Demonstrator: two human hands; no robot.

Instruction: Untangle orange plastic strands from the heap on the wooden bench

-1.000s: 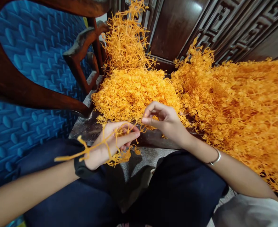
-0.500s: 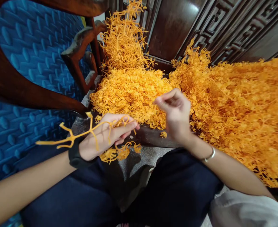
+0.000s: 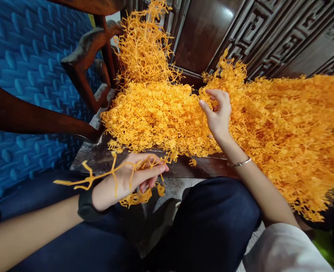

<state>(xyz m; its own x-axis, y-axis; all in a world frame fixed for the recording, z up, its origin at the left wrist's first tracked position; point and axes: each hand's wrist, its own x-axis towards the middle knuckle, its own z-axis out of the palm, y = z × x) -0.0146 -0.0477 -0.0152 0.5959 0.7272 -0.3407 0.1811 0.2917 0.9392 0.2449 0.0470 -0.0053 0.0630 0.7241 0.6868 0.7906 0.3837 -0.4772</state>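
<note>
Pinched between the thumb and fingers of my left hand (image 3: 132,177) is an orange branched plastic strand (image 3: 98,175). Its bare, forked end lies back over the wrist, and curled, flower-like pieces (image 3: 140,197) dangle below the fingers. My right hand (image 3: 220,115) is raised with thumb and fingers apart, and I see nothing in it. Behind that hand spreads a heap of small curly orange pieces (image 3: 152,113). Part of the left fingertips is covered by the strand.
A taller tangle of bare orange strands (image 3: 144,49) leans at the back. To the right lies a large pile of orange branched pieces (image 3: 291,139). The dark wooden bench edge (image 3: 206,168) runs before my knees. A carved wooden armrest (image 3: 84,64) and blue textured mat (image 3: 22,83) are left.
My right hand has gone from closed fingertips to parted fingers and moved slightly up and away. The left hand, still holding the strand, sits a little lower in view. The view has shifted slightly.
</note>
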